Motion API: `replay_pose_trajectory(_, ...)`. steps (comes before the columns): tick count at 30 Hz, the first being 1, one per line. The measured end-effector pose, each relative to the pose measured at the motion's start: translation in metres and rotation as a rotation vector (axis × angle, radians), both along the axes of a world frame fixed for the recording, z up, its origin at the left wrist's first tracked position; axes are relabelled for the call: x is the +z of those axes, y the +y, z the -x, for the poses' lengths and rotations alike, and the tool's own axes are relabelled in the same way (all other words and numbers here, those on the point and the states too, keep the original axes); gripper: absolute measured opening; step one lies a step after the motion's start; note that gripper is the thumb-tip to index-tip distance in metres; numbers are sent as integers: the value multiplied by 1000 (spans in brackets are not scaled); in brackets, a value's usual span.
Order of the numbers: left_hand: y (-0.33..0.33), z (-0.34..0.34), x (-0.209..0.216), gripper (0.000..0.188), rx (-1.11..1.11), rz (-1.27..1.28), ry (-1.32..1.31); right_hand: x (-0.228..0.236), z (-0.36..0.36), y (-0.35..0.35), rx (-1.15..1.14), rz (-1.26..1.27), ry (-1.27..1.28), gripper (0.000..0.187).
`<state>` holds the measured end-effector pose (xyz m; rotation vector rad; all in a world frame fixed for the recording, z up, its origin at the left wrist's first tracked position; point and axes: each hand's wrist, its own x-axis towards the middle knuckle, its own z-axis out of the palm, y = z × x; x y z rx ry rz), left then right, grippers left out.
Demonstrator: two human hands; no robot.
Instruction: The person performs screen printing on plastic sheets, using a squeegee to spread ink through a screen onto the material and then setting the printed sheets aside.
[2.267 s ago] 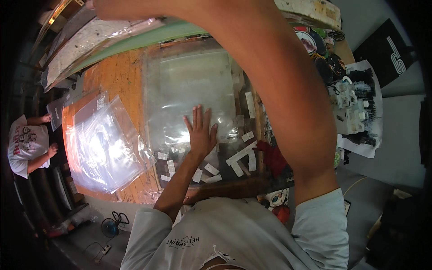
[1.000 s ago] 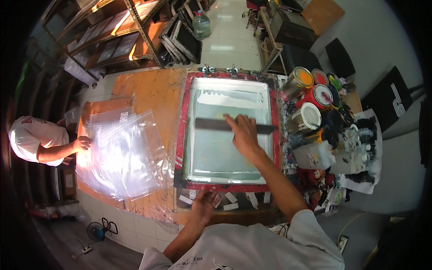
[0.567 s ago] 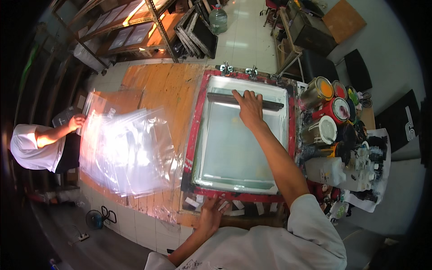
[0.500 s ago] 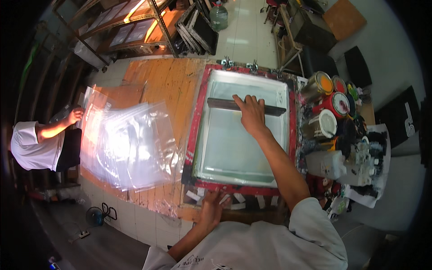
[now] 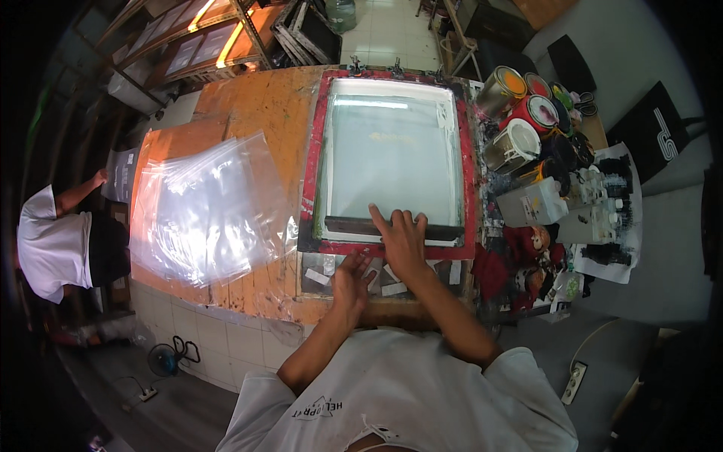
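A screen-printing frame with red edges (image 5: 310,166) lies on the table in front of me, a pale mesh (image 5: 388,169) stretched inside it. My right hand (image 5: 404,241) is closed on a long dark squeegee (image 5: 444,230), which lies crosswise on the mesh near the frame's near end. Its index finger stretches along the squeegee's far side. At the near edge of the frame, my left hand (image 5: 350,279) rests with thumb and fingers apart, fingertips against the red edge. A faint yellowish mark shows in the mesh's upper part.
Clear plastic bags (image 5: 203,211) lie piled on the wooden table (image 5: 263,94) at left. Paint cans (image 5: 512,147) and translucent jugs (image 5: 531,202) crowd the right side. Metal clamps (image 5: 397,66) stand at the frame's far end. Another person (image 5: 56,241) holds a dark sheet (image 5: 120,177) at far left.
My right hand has drawn the squeegee toward me, from the far part of the mesh to its near end. The view has shifted. The other person's hand has moved off the bags.
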<state>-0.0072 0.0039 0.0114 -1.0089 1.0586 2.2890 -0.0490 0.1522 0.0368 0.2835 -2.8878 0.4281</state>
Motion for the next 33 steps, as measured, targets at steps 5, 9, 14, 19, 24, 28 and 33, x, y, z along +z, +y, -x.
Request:
replay_pose_trajectory(5, 1, 2, -11, 58, 33, 4, -32, -21, 11, 5, 27, -67, -26, 73)
replay_pose_trajectory(9, 2, 4, -13, 55, -24, 40, -37, -32, 40, 14, 36, -18, 48, 73)
replay_pose_trajectory(14, 4, 4, -12, 50, -1, 58, -87, -46, 141, 38, 1, -87, 137, 69)
replay_pose_trajectory(19, 5, 4, -9, 44, 52, 24, -103, -51, 250, 65, -48, -115, 156, 76)
replay_pose_trajectory(24, 3, 0, -5, 37, 88, 18, -107, -42, 307, 81, -56, -138, 7, 87)
replay_pose_trajectory(28, 0, -2, -5, 35, 62, -14, -42, -12, 269, 81, 51, -28, -370, 81)
replay_pose_trajectory(33, -6, 2, 10, 20, 80, -69, -29, 32, 124, 51, 188, 61, -373, 76)
